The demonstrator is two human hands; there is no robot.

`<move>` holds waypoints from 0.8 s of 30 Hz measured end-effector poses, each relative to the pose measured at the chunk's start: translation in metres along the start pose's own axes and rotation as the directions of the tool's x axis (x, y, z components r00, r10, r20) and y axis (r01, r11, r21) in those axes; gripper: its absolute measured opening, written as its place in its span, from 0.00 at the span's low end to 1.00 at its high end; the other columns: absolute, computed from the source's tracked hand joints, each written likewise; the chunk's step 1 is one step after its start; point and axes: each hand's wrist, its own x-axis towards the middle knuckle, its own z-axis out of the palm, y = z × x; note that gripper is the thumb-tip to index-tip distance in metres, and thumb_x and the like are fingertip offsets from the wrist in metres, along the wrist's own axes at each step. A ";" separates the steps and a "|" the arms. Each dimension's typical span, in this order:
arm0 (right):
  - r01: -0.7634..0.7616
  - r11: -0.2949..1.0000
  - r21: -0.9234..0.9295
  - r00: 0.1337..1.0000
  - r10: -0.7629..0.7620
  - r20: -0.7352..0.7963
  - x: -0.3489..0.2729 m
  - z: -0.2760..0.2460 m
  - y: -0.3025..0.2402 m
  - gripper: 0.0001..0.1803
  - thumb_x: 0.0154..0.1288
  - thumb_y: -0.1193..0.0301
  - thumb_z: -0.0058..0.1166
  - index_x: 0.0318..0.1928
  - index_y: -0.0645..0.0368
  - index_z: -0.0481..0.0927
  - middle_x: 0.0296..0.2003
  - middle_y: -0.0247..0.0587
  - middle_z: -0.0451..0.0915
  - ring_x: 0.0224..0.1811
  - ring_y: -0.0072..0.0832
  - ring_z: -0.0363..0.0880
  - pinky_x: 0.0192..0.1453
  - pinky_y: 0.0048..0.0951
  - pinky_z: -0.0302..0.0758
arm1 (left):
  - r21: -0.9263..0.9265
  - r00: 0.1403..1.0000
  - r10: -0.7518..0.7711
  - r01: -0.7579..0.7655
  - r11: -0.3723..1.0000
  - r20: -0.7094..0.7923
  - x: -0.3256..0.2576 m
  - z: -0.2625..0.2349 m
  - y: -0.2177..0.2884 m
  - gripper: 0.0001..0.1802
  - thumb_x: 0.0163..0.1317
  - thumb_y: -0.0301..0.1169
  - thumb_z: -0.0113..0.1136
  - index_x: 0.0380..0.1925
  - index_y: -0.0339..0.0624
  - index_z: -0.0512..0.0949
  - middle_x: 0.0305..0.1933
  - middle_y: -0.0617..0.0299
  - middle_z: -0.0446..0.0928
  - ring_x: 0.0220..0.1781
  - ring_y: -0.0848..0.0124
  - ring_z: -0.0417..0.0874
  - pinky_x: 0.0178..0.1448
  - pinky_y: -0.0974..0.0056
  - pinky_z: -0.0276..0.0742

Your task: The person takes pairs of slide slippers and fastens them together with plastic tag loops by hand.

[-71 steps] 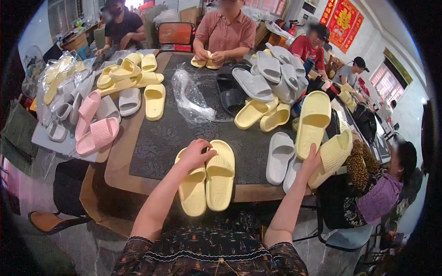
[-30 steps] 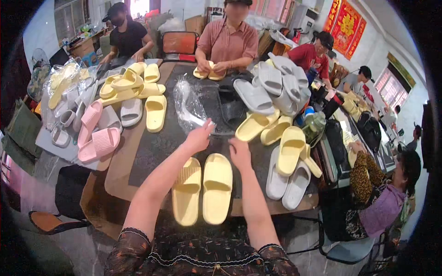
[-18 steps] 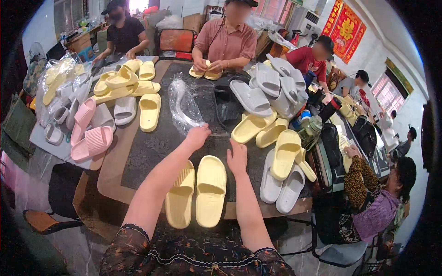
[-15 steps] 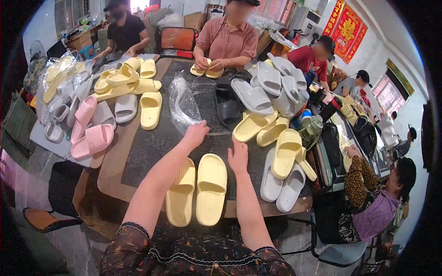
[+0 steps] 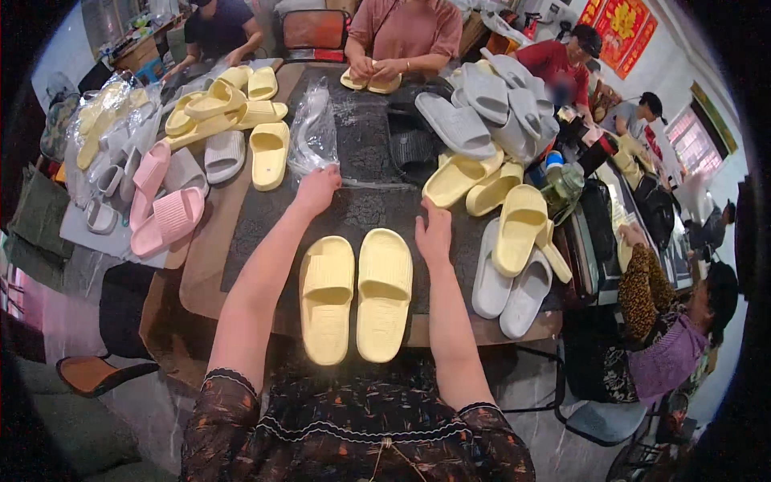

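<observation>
My left hand (image 5: 319, 191) is closed at the near edge of a clear plastic bag (image 5: 313, 132) that lies crumpled on the dark table mat. A thin strip of clear film runs right from that hand. My right hand (image 5: 434, 233) has its thumb apart and its fingertips at the toe of a yellow slipper (image 5: 462, 178) at the edge of a pile; whether they touch it is hard to tell. Between my forearms, a left yellow slipper (image 5: 327, 301) and a right yellow slipper (image 5: 385, 297) lie side by side at the near table edge.
Grey slippers (image 5: 458, 127) are heaped at the right, beside a green bottle (image 5: 566, 186). Pink slippers (image 5: 169, 221) and more yellow ones (image 5: 269, 157) lie at the left. Black slippers (image 5: 411, 153) rest mid-table. Across the table a person (image 5: 405, 36) handles yellow slippers; other people work around.
The view has shifted, so the whole scene sits higher. My left hand and the plastic bag have moved a little left and away. My right hand stays by the yellow slipper's toe.
</observation>
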 end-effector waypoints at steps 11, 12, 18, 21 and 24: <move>0.011 1.000 0.016 1.000 -0.011 0.015 -0.002 -0.005 0.006 0.26 0.58 0.78 0.52 0.59 0.61 0.69 0.49 0.45 0.76 0.52 0.43 0.70 0.57 0.40 0.69 | 0.048 0.958 0.281 -0.278 0.959 -0.064 0.017 0.008 0.065 0.35 0.52 0.42 0.61 0.60 0.40 0.67 0.64 0.50 0.67 0.68 0.51 0.62 0.67 0.47 0.61; 0.009 1.000 0.014 1.000 -0.009 0.026 -0.002 -0.002 0.003 0.26 0.58 0.78 0.52 0.60 0.61 0.68 0.49 0.46 0.76 0.52 0.44 0.70 0.57 0.40 0.69 | 0.036 0.960 0.257 -0.255 0.966 -0.114 0.016 0.019 0.060 0.35 0.54 0.43 0.60 0.60 0.39 0.66 0.64 0.48 0.67 0.67 0.51 0.64 0.67 0.48 0.61; -0.037 0.999 0.006 0.999 0.037 -0.029 -0.004 -0.001 0.000 0.29 0.58 0.78 0.54 0.62 0.58 0.67 0.49 0.52 0.73 0.54 0.46 0.69 0.58 0.41 0.70 | -0.147 0.968 0.199 -0.176 0.973 0.156 0.015 0.003 0.055 0.34 0.60 0.47 0.55 0.60 0.36 0.66 0.57 0.44 0.70 0.60 0.49 0.70 0.63 0.51 0.66; -0.123 0.992 0.025 0.992 0.123 0.003 -0.005 -0.005 0.004 0.30 0.58 0.78 0.54 0.63 0.60 0.66 0.50 0.53 0.72 0.56 0.46 0.68 0.59 0.40 0.70 | -0.203 0.948 0.285 -0.254 0.946 0.141 0.012 -0.004 0.048 0.33 0.54 0.43 0.63 0.57 0.36 0.69 0.50 0.47 0.73 0.55 0.52 0.72 0.59 0.54 0.70; -0.124 0.991 0.047 0.992 0.124 -0.003 -0.001 -0.009 0.006 0.30 0.59 0.77 0.54 0.63 0.55 0.65 0.50 0.52 0.72 0.56 0.47 0.68 0.61 0.39 0.68 | -0.237 0.925 0.375 -0.352 0.905 0.057 0.010 0.002 0.046 0.24 0.51 0.34 0.66 0.49 0.38 0.77 0.45 0.51 0.74 0.50 0.53 0.74 0.56 0.55 0.71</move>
